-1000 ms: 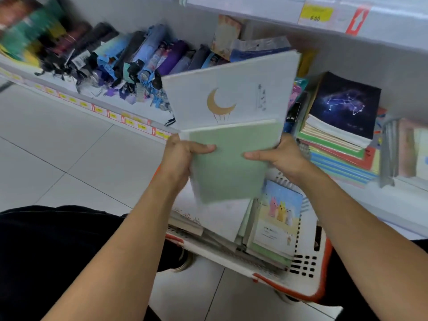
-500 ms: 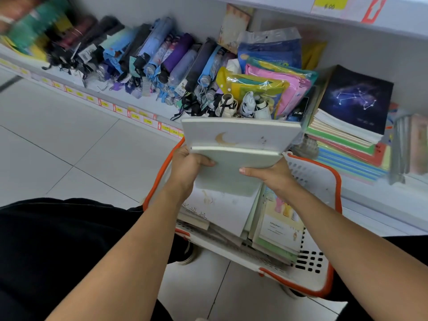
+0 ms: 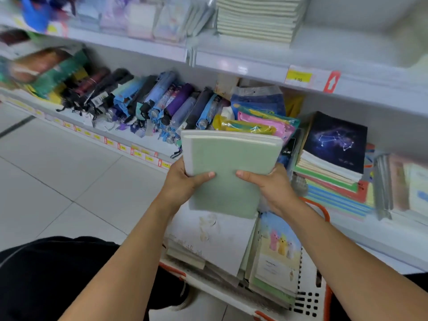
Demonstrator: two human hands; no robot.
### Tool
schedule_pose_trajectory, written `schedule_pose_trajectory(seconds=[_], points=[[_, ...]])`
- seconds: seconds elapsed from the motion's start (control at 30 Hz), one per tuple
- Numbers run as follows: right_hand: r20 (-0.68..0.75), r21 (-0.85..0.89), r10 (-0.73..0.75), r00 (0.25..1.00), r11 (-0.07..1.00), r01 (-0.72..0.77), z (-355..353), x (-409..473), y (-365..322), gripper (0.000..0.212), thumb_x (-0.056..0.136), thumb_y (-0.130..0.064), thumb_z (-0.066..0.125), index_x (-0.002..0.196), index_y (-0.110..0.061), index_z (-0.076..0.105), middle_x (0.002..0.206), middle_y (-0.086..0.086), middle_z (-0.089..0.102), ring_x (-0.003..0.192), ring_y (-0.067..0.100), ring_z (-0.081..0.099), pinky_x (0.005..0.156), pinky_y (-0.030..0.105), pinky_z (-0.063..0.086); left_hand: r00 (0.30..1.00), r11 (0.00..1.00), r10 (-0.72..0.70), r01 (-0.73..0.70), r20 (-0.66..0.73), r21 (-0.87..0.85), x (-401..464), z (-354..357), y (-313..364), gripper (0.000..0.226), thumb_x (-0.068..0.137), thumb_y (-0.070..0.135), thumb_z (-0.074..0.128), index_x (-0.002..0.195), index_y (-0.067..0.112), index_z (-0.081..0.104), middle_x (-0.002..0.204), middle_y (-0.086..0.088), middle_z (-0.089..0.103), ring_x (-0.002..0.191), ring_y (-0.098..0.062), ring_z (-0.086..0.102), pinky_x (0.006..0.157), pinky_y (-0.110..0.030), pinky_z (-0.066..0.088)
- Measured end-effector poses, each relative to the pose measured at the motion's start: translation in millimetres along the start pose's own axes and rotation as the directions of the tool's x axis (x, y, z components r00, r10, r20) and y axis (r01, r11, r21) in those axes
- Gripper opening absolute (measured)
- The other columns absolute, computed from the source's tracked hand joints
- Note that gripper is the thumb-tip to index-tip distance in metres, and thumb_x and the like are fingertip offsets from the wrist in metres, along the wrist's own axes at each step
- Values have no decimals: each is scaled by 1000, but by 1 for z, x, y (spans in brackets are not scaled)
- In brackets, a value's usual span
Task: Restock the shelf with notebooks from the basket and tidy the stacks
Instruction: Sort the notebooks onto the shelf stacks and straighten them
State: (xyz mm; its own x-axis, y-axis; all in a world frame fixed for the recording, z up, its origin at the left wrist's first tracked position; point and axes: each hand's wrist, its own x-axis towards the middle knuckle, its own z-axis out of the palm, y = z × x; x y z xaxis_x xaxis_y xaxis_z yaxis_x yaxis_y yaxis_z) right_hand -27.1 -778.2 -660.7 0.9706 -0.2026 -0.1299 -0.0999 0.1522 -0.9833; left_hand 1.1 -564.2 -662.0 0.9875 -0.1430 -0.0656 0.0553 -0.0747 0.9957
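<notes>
Head view: you've got a small stack of notebooks (image 3: 229,167), green cover facing you, held up over the basket (image 3: 310,300). Left hand (image 3: 183,184) grips the stack's left edge, thumb across the green cover, the other fingers hidden behind. Right hand (image 3: 271,184) grips the right edge the same way, thumb on the cover. The stack's top edge sits level with the front of the lower shelf (image 3: 148,144), in front of the folded umbrellas (image 3: 148,98) and the coloured plastic pouches (image 3: 257,121). The bottom edge overlaps a white notebook (image 3: 215,239) lying in the basket; whether they touch, can't tell. A cartoon-cover spiral notebook (image 3: 278,253) lies beside that, to the right. On the lower shelf right of your hands, a notebook pile topped by a dark constellation cover (image 3: 335,142) leans tilted, its edges uneven. Just right of it stand blurred upright books (image 3: 398,184). On the upper shelf (image 3: 231,59), a neat pile of pale notebooks (image 3: 257,17) has bare shelf surface to its right. A yellow price tag (image 3: 298,76) sits on that shelf's front edge. Open tile floor (image 3: 58,177) to your left.
</notes>
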Motion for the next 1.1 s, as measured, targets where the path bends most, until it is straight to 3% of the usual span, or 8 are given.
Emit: schedule_pose_trajectory(seconds=[0.2,0.3,0.4,0.57,0.67,0.77,0.87,1.1], points=[[29,147,-214,976,967,208,20,6,-154,38,62,-11,85,98,-7,75,99,9,77,89,24,74,77,38,61,969,965,246,-240,-40,103,23,-3,120,36,79,5,77,113,12,67,90,19,74,83,-1,71,68,-14,55],[92,74,-280,956,959,274,12,9,-215,35,76,-8,80,110,-10,70,103,4,77,92,20,74,74,31,61,947,952,304,-299,-102,64,39,3,177,32,81,22,77,111,19,67,96,12,75,86,-7,72,71,-23,58],[123,-23,-213,969,976,218,3,11,-232,37,85,-16,75,120,-14,62,114,5,73,99,22,72,80,39,61,972,976,214,-218,-97,-28,60,16,226,33,81,36,77,109,20,69,100,1,76,87,-19,74,77,-38,60],[-11,144,-28,1000,989,30,3,25,-259,20,96,-19,63,114,-13,56,107,7,70,87,25,70,52,37,59,999,999,32,-33,-42,-23,92,30,295,33,89,35,69,105,6,65,96,-8,73,75,-20,71,54,-26,58],[-69,208,28,997,978,-13,7,56,-291,4,97,-9,59,101,-9,57,103,8,66,83,25,67,41,28,54,987,996,-40,52,154,-72,112,24,316,29,90,27,68,108,5,65,105,-10,74,86,-19,73,64,-28,60],[-100,213,61,993,976,-38,13,97,-314,6,100,-4,53,101,-9,54,120,9,60,103,32,66,35,23,50,990,981,-4,31,138,-192,139,26,319,26,89,3,67,110,-5,53,121,-18,62,99,-24,67,74,-31,61],[-125,143,49,991,989,-31,20,126,-328,12,102,0,44,101,-7,53,101,10,60,77,26,64,36,24,52,996,954,49,-25,72,-300,171,33,314,71,82,-5,72,140,-1,30,133,-20,49,106,-27,65,89,-35,58],[-149,-188,-111,983,979,82,20,180,-325,20,89,-5,69,107,-4,58,102,14,65,66,17,55,42,21,43,960,972,209,-184,-185,144,220,48,293,73,69,13,87,130,1,51,118,-8,61,105,-23,58,97,-29,48]])
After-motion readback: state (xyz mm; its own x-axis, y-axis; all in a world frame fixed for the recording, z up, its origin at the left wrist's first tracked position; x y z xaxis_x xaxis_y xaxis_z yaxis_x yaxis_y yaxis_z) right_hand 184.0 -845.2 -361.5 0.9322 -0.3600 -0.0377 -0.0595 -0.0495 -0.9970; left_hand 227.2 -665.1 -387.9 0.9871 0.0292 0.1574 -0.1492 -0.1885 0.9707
